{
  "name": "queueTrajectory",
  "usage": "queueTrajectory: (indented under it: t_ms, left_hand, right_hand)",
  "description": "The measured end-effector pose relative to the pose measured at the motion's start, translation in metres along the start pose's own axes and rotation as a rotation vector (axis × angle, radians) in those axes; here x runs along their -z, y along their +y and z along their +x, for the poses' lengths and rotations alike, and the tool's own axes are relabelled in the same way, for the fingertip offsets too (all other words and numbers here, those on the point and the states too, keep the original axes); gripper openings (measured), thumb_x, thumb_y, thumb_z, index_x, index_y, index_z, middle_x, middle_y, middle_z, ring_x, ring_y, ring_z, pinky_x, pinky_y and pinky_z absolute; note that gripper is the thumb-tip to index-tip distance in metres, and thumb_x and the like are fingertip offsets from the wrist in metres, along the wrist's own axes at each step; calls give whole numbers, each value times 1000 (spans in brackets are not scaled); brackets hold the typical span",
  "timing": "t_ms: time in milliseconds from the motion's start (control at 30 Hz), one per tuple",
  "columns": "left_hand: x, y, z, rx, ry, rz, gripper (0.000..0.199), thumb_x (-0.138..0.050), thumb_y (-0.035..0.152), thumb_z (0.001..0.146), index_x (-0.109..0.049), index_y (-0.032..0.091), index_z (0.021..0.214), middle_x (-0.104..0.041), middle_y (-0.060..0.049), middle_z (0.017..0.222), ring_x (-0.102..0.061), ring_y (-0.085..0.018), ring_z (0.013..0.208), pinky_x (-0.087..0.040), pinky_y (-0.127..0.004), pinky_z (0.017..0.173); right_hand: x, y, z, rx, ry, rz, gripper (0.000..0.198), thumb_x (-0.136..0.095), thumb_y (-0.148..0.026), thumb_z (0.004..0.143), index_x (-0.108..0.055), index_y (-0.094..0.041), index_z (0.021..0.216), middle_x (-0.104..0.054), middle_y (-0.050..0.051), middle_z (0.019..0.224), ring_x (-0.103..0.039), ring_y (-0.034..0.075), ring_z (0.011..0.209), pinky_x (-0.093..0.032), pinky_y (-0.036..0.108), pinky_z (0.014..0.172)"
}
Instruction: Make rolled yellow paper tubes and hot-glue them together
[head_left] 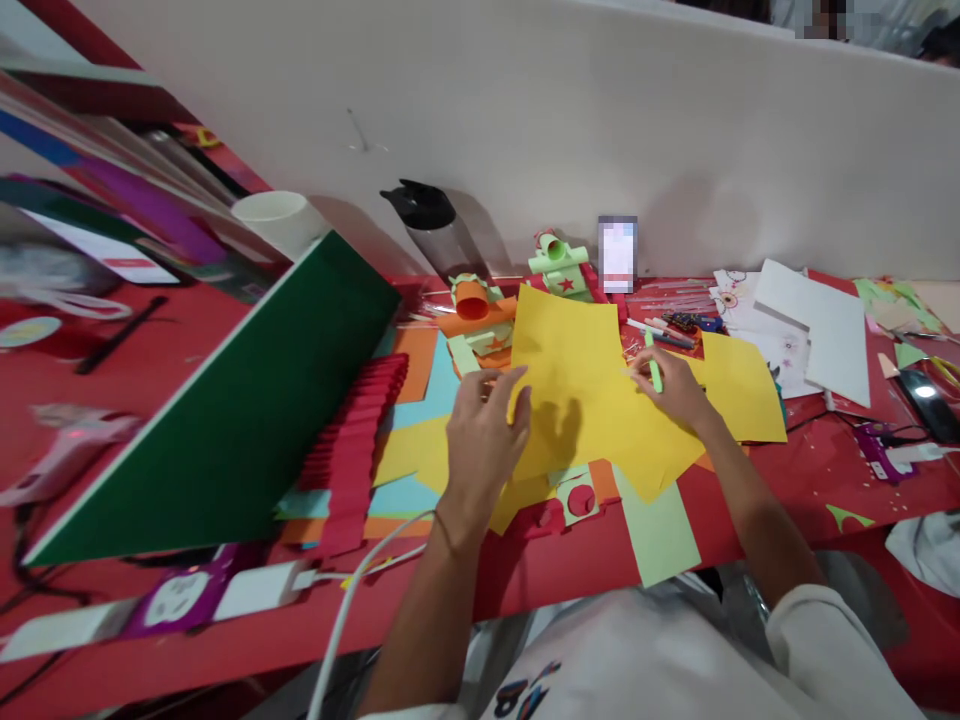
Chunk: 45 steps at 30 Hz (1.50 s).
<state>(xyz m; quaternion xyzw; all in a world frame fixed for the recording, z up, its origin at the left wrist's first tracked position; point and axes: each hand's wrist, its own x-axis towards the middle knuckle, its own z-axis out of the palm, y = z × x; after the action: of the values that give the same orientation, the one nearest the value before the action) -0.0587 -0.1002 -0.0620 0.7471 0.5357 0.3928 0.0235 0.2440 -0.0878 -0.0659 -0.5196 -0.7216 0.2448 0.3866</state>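
My left hand [487, 430] hovers at the left edge of a large yellow paper sheet [577, 370], fingers curved and apart with nothing in them. On the sheet's right side, my right hand [675, 388] is closed around a slim bright green pen [654, 362]. Whether its fingertips also touch the paper is hard to make out. Behind the sheet stand rolled paper figures, one orange and green [480, 318], one pale green with a red star [559, 265]. A smaller yellow piece [742, 388] lies to the right. Pale green paper [660, 525] sticks out below.
A dark green board [240, 410] leans on the left beside fringed red paper [356, 440]. A bottle [435, 225], a white cup [277, 220] and a phone [618, 255] stand along the wall. White boards [825, 330] lie right. A power strip [180, 600] and cable [349, 610] run along the front.
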Motion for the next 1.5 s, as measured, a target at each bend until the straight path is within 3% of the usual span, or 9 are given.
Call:
queueTrajectory:
  t_ms: [133, 233, 433, 533, 600, 733, 1133, 1333, 1500]
  left_hand:
    - [-18, 22, 7, -193, -361, -269, 36, -57, 45, 107, -70, 25, 134, -74, -9, 117, -72, -20, 85, -57, -32, 82]
    - [-39, 34, 11, -220, -438, -353, 34, -51, 45, 110, -76, 24, 118, -79, -8, 108, -75, -20, 89, -56, -29, 78]
    - [-60, 34, 8, -37, -336, -512, 36, -60, 54, 104, -78, 23, 101, -81, -8, 97, -75, -21, 84, -58, -32, 80]
    - [-62, 30, 5, 77, -308, -571, 37, -65, 57, 100, -79, 23, 99, -82, -9, 99, -76, -22, 85, -60, -33, 81]
    - [-61, 30, 3, 125, -313, -602, 36, -67, 56, 99, -79, 23, 98, -82, -8, 99, -76, -22, 86, -61, -34, 82]
    - [-59, 31, 2, 163, -327, -647, 32, -70, 53, 97, -80, 22, 98, -83, -7, 98, -76, -21, 85, -62, -33, 84]
    - [-59, 41, 1, 230, -346, -740, 29, -74, 52, 93, -80, 23, 93, -83, -7, 96, -77, -22, 85, -63, -34, 84]
    - [-62, 44, -4, 407, -382, -948, 28, -83, 47, 82, -80, 19, 85, -76, -4, 73, -71, -19, 68, -59, -31, 68]
    - [-59, 43, -6, 461, -379, -989, 26, -85, 44, 78, -79, 19, 82, -75, -4, 71, -69, -18, 66, -57, -29, 66]
  right_hand:
    - [-4, -23, -18, 14, -38, 201, 15, -74, -37, 96, -69, -24, 102, -74, 5, 98, -72, 22, 90, -59, 36, 82]
    - [-9, -27, -23, 1, -33, 287, 19, -78, -40, 93, -70, -24, 101, -74, 6, 99, -72, 21, 88, -60, 35, 81]
    - [-10, -20, -23, -104, -7, 539, 36, -77, -55, 93, -71, -26, 114, -77, 7, 107, -74, 19, 87, -62, 36, 86]
    - [-8, -13, -22, -175, -16, 663, 54, -60, -73, 97, -73, -25, 120, -78, 6, 90, -73, 19, 77, -61, 34, 76]
    - [-7, -9, -22, -200, -23, 700, 61, -59, -78, 95, -78, -22, 109, -76, 5, 78, -71, 19, 71, -59, 32, 67]
    - [-9, -7, -21, -226, 27, 676, 51, -70, -71, 92, -81, -21, 90, -74, 5, 74, -66, 17, 64, -55, 30, 60]
    - [-13, -10, -23, -228, -11, 600, 41, -73, -62, 91, -82, -22, 92, -76, 5, 81, -68, 16, 67, -59, 30, 64]
    - [-18, -13, -27, -212, -56, 679, 40, -74, -61, 91, -83, -22, 93, -75, 4, 79, -68, 18, 70, -60, 32, 67]
    - [-23, -13, -29, -177, -61, 700, 32, -77, -54, 91, -84, -23, 94, -75, 4, 80, -67, 17, 68, -56, 31, 66]
